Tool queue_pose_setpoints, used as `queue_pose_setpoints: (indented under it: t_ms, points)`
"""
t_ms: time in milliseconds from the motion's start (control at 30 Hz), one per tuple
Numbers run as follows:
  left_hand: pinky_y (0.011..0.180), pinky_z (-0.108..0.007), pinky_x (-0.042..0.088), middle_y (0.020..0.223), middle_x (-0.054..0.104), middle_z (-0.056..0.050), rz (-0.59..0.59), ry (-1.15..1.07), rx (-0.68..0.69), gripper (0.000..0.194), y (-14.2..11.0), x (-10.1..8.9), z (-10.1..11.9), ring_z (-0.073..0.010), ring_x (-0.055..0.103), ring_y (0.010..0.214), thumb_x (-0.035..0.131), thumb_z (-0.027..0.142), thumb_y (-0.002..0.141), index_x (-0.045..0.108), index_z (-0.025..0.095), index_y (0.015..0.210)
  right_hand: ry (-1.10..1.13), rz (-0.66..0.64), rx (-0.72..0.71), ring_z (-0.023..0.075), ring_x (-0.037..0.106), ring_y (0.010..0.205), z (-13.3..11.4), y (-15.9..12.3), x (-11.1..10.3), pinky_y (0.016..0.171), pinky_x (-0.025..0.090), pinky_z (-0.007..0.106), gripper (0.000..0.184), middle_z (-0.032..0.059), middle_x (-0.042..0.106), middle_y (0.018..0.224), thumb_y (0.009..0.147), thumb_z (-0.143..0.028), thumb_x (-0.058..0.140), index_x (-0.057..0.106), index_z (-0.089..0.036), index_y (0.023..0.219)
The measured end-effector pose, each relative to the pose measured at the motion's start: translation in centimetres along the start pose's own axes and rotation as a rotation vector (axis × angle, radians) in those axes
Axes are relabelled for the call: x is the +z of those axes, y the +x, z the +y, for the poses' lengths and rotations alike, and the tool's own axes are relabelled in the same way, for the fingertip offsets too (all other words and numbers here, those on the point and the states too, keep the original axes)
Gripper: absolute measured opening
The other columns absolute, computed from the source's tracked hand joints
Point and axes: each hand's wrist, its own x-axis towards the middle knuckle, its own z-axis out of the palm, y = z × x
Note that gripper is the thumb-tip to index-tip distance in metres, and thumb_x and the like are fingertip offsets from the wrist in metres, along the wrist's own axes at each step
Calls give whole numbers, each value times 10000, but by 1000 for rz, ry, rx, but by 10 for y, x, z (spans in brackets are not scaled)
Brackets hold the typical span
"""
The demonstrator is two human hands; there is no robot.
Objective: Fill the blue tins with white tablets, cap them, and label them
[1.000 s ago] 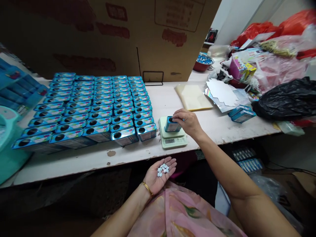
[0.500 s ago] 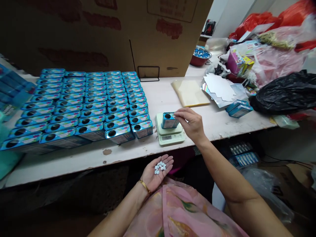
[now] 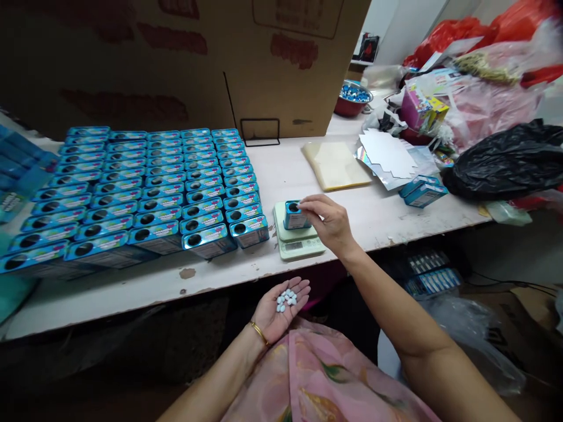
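Note:
On my upturned left hand (image 3: 279,308), fingers spread and slightly cupped, lie several small pale blue-white oval candies (image 3: 287,299). A blue rectangular tin (image 3: 297,221) with a dark round hole in its top stands upright on a pale green digital scale (image 3: 303,248). My right hand (image 3: 328,221) reaches over from the right, with thumb and fingers pinched together at the tin's top, close beside the hole. Whatever the pinch holds is too small to make out. The digits on the scale's display cannot be read.
Rows of similar blue tins (image 3: 160,196) fill the table's left side, before a large cardboard box (image 3: 176,64). Further right are a stack of clear plastic sleeves (image 3: 336,166), silver-white cards (image 3: 389,153), more blue tins (image 3: 423,191), a red bowl (image 3: 353,105) and a black bag (image 3: 505,161).
The view has shifted slightly. My right hand's pinched fingertips have come a little to the left across the tin's top, nearer its hole. My left hand stays in place with the candies.

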Motion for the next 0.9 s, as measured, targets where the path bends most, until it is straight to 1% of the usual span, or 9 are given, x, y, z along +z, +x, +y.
queue_pose_setpoints:
  t_ms: [67,133,233,300,400,467,600,767,900]
  points:
    - [816,-322,473,1012,615,-148,-4,-8,15,229,-2,-1,1,-217,568,970,479,152,764,557,69,962,-16,-29,-28,130,554,900,4,10,4,819,456,282,184,29,597,935,829,-183,440,608,-198,904]
    - [824,-326,469,1030,609,-145,-14,-23,30,229,-5,-2,3,-217,565,976,469,149,770,558,69,965,-46,-32,-35,135,542,927,3,8,5,840,444,289,196,40,589,967,833,-178,430,594,-191,938]
    - [841,-341,456,1034,608,-144,-45,-55,50,232,-6,-2,6,-219,559,984,448,150,782,559,63,966,-104,-72,-12,156,517,967,-11,-23,6,855,432,312,222,63,578,987,843,-170,401,577,-192,977]
    - [825,-339,462,939,639,-128,-56,-72,59,216,-5,-1,5,-197,592,910,430,157,794,572,65,928,-128,-226,-30,166,518,939,-26,-57,9,821,446,315,231,75,576,970,840,-173,403,562,-193,1006]
    - [782,-306,476,782,653,-81,-57,-91,30,213,-1,0,1,-143,619,743,417,181,808,582,76,893,-201,-549,-82,192,502,916,-43,-107,19,789,455,340,330,104,553,996,803,-161,453,480,-159,1132]
    - [767,-283,475,811,649,-81,-48,-84,-21,237,1,1,-4,-134,614,738,422,200,810,575,78,943,-258,-624,-67,199,485,922,-46,-132,26,781,456,350,401,112,535,1013,788,-122,449,421,-137,1188]
    - [695,-237,471,919,631,-115,-5,-24,-94,301,1,2,-9,-139,605,774,432,212,804,545,67,1042,-270,-607,-18,173,479,858,-42,-153,32,739,462,310,330,94,533,971,813,-90,377,458,-136,1130]
    - [611,-196,454,760,632,-70,1,-65,-106,273,-3,3,-10,-87,578,607,420,205,814,567,60,992,-211,-585,79,163,457,828,-45,-151,31,700,458,270,213,75,527,923,823,-134,399,521,-151,997]
    - [636,-198,451,697,620,-46,-30,-99,-125,241,-4,1,-11,-87,576,604,445,201,804,578,59,946,-185,-555,136,163,444,841,-48,-151,33,707,446,277,207,72,519,920,836,-139,371,522,-154,977]
